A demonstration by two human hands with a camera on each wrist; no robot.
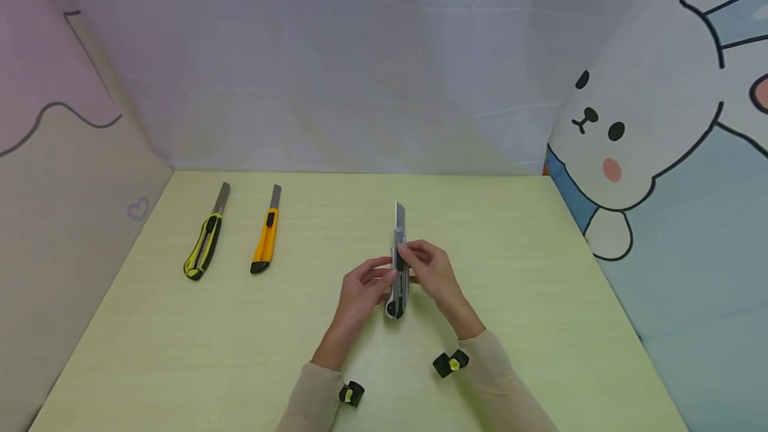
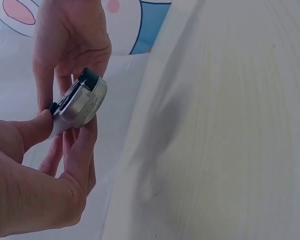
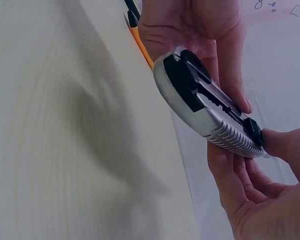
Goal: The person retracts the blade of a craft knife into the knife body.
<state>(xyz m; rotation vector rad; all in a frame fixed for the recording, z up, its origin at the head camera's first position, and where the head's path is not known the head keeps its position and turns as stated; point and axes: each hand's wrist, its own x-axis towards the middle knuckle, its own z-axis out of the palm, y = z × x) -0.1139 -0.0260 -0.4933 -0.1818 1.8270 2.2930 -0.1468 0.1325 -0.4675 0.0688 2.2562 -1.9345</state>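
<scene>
Between both hands is a silver-and-black utility knife [image 1: 400, 285], its blade pointing away toward the back of the table. My left hand [image 1: 360, 292] grips the body from the left, thumb on top and fingers beneath. From the right, my right hand [image 1: 433, 271] pinches the same knife farther forward, its thumb at the black slider [image 3: 253, 130]. The right wrist view shows the ribbed silver side and rounded black end of the knife [image 3: 190, 100]. In the left wrist view the knife [image 2: 80, 102] is held above the tabletop, end toward the camera.
A yellow-green and black utility knife [image 1: 204, 245] lies at the left of the pale wooden table [image 1: 180, 352]. Beside it rests an orange utility knife [image 1: 266, 239]. Both have blades extended, pointing to the back. White and printed cloth [image 1: 336, 85] surrounds the table.
</scene>
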